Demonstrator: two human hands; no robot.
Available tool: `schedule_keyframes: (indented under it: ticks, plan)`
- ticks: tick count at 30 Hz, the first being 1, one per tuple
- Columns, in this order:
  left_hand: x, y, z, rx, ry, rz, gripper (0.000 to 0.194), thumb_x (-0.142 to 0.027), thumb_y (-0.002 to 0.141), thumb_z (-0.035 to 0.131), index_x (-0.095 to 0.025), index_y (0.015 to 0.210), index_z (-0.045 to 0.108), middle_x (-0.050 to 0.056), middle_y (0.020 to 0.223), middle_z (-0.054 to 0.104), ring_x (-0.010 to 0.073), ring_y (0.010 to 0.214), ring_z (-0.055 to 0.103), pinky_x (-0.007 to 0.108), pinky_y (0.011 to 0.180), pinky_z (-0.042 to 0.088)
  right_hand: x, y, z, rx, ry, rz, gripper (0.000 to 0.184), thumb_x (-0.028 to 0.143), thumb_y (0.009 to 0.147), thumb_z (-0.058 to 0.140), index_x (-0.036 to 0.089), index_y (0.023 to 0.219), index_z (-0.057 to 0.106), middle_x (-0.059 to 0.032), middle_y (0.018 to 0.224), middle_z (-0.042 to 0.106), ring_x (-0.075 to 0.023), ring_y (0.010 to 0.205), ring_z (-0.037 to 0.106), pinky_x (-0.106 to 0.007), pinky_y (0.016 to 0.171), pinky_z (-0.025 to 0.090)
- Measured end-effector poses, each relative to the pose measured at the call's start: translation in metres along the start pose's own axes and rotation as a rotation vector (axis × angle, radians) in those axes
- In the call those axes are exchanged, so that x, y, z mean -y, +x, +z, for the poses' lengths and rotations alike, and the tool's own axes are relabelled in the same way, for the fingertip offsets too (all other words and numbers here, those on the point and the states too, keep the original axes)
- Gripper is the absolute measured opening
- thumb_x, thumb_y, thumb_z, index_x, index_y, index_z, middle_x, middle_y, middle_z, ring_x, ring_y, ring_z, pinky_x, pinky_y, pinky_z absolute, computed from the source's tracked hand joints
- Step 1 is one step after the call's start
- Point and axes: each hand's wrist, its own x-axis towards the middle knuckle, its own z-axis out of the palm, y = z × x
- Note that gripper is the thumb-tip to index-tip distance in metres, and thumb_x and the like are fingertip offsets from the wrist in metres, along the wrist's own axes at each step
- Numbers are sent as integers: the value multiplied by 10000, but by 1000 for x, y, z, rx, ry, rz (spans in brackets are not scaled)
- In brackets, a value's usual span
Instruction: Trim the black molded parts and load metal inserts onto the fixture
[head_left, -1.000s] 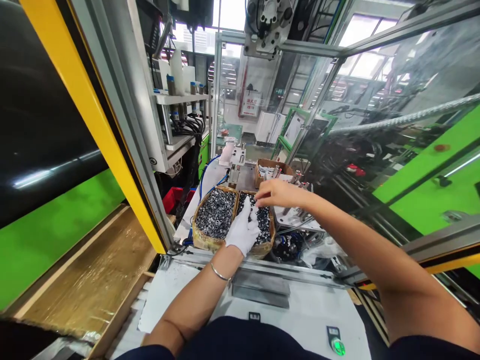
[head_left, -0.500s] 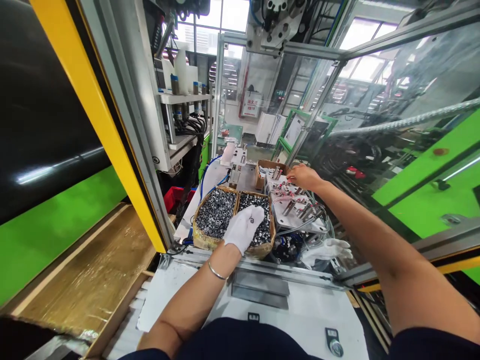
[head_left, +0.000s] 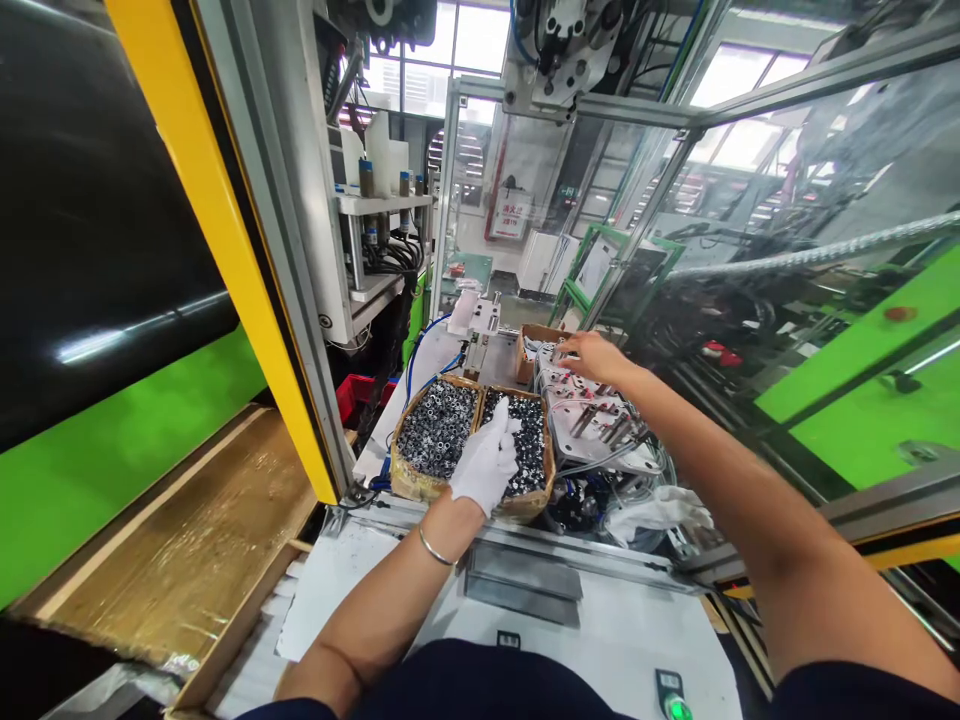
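Observation:
My left hand (head_left: 487, 460), in a white glove, is half curled with the palm up above the right compartment of a taped cardboard box (head_left: 420, 486). Its fingers hide whatever lies in the palm. Small dark metal parts (head_left: 531, 440) fill that compartment, and grey metal rings (head_left: 436, 430) fill the left one. Bare and bent at the fingers, my right hand (head_left: 594, 358) is over the back left of a metal fixture plate (head_left: 574, 385) with upright pins and red bits. Its fingertips are closed together near a pin; what they hold is too small to tell.
A small carton (head_left: 528, 368) with light pieces stands behind the fixture. A crumpled white glove (head_left: 652, 512) lies at its front right, beside loose hoses. A yellow-edged frame post (head_left: 247, 300) rises on the left, clear panels on the right. A green-lit button (head_left: 679, 708) sits at the front.
My left fingers have curled up over the palm, where a small metal ring showed before. My right hand has shifted slightly left and back along the fixture. The front button now glows green.

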Motion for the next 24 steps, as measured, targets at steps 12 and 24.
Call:
schedule_keyframes:
  ticks: [12, 24]
  plan:
    - [10, -1, 10, -20, 2, 0, 350, -470, 866, 625, -145, 741, 589, -54, 484, 468, 23, 345, 372, 137, 339, 246, 67, -58, -19, 28, 380, -519, 202, 251, 860, 595, 187, 931, 773, -65, 911, 731, -171, 851, 645, -280, 793, 477]
    - [4, -10, 3, -46, -130, 10, 217, 56, 776, 623, -153, 794, 674, 65, 827, 710, 108, 814, 684, 124, 669, 547, -5, -39, 14, 156, -42, 76, 311, 245, 843, 523, 254, 1048, 757, -45, 1131, 731, -237, 1021, 656, -272, 714, 475]
